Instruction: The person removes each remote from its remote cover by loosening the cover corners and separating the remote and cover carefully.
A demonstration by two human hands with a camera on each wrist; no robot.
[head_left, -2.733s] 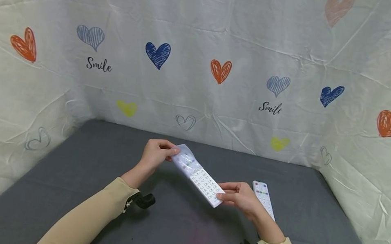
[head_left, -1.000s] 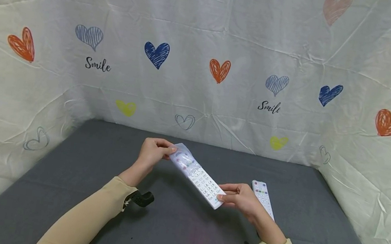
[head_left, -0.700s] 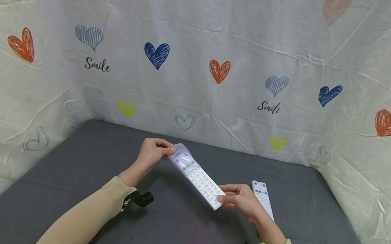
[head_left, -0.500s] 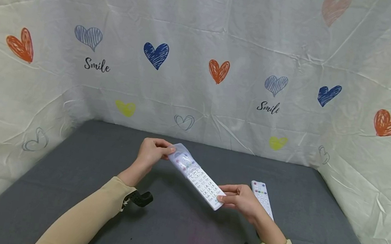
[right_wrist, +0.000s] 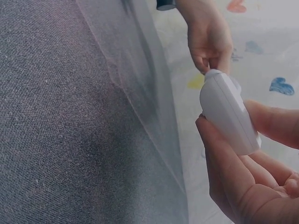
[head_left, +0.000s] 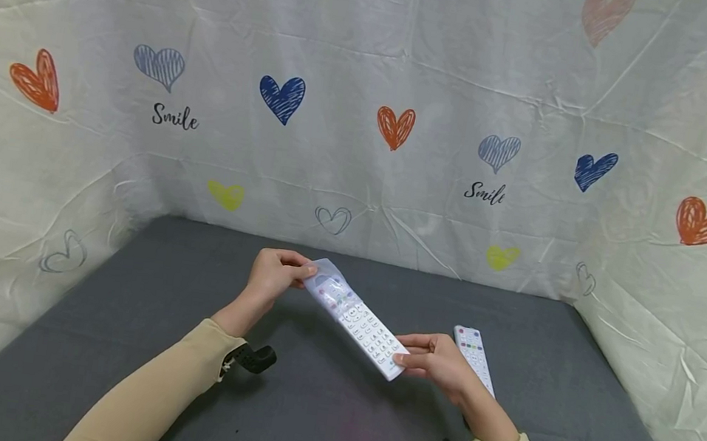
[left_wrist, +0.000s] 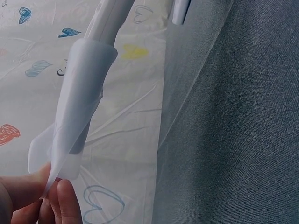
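Note:
A white remote control (head_left: 372, 335) is held aslant above the table, its upper left part inside a translucent sleeve (head_left: 332, 288). My left hand (head_left: 272, 277) pinches the far end of this sleeve between thumb and fingers; in the left wrist view the sleeve (left_wrist: 81, 88) tapers to a flat, empty end at the fingertips. My right hand (head_left: 441, 366) grips the bare lower end of the remote. From the right wrist view, the thumb lies on one face of the remote (right_wrist: 229, 112) and the fingers on the other.
A second white remote control (head_left: 475, 356) lies on the grey tabletop (head_left: 300, 422) behind my right hand, which hides its near end. A pale sheet (head_left: 333, 173) printed with hearts walls the table at the back and both sides.
Both hands and the sleeved remote stay almost in place. The remote's lower end has dipped slightly toward me, and the whole view has shifted a little.

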